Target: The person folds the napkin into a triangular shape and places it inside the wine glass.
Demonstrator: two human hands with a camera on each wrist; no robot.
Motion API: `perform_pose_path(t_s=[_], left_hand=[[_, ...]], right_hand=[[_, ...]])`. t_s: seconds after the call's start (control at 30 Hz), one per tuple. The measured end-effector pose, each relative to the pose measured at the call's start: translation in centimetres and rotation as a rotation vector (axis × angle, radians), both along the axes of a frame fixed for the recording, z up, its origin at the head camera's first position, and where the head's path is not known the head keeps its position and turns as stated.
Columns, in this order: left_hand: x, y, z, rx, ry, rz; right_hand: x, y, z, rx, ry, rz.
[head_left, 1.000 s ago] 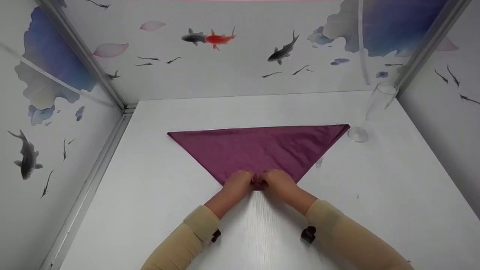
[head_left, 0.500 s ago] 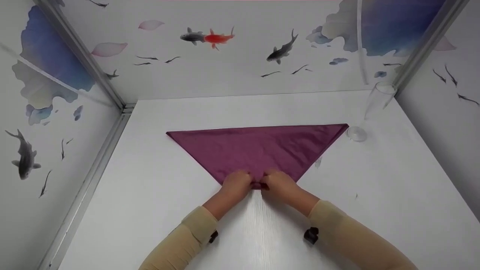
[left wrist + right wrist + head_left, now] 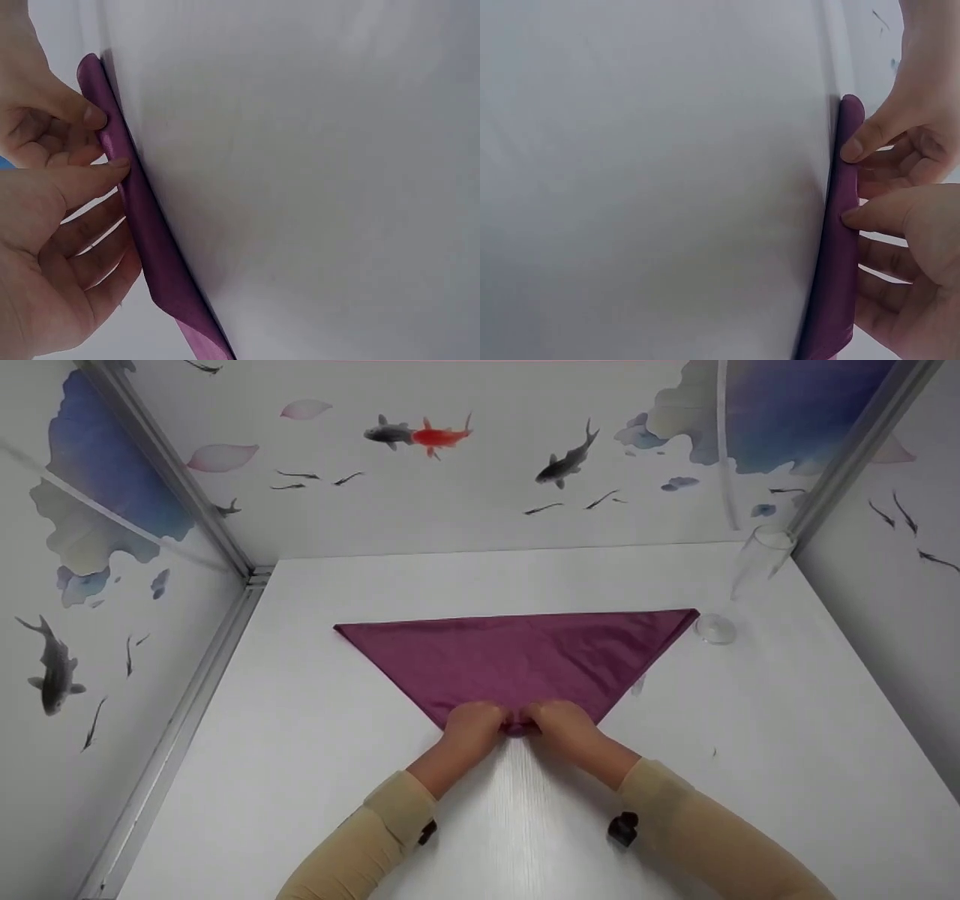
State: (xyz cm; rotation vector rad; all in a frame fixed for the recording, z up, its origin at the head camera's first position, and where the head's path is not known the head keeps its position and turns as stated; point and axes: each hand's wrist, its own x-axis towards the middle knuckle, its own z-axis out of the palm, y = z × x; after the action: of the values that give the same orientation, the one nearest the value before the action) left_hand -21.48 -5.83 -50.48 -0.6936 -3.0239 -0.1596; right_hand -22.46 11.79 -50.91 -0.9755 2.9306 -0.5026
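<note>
A purple cloth (image 3: 510,660), folded to a triangle, lies on the white table with its long straight side away from me. Its near tip is rolled into a narrow band (image 3: 154,240), which the left wrist view shows clearly. My left hand (image 3: 472,729) pinches the roll left of its middle, thumb on the near face and fingers behind. Close beside it, my right hand (image 3: 566,727) pinches the roll in the same way; the right wrist view shows its thumb (image 3: 862,217) pressing on the cloth. From above, the hands hide most of the roll.
A clear stemmed glass (image 3: 757,566) stands at the back right, its round base (image 3: 716,630) close to the cloth's right corner. White panels with painted fish (image 3: 566,465) enclose the table (image 3: 300,780) at the back and both sides.
Both hands have worked at the near tip, rolling it slightly further away from me; the cloth's near edge sits a little farther up. The rest of the cloth and the glass stay in place.
</note>
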Motion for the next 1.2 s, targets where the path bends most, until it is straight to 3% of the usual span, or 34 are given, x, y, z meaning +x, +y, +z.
perform_pose_path(t_s=[0.23,0.57,0.83,1.07,1.2], left_hand=[[-0.3,0.1,-0.1,-0.002,0.001,0.030],[-1.0,-0.3,-0.3,0.049,-0.018,0.032],[-0.6,-0.6,0.3,0.029,-0.079,0.009],[-0.1,-0.1,0.3,-0.088,0.018,-0.026],[0.0,0.0,0.2,-0.115,0.050,-0.020]], right_hand=[[-0.4,-0.2,-0.2,-0.024,-0.028,-0.048],[-0.5,0.3,-0.4,-0.039,0.116,0.048],[0.4,0.1,0.0,0.020,0.098,0.075],[0.3,-0.2,0.2,0.072,0.047,0.028],[-0.1,-0.6,0.3,0.023,-0.037,-0.032]])
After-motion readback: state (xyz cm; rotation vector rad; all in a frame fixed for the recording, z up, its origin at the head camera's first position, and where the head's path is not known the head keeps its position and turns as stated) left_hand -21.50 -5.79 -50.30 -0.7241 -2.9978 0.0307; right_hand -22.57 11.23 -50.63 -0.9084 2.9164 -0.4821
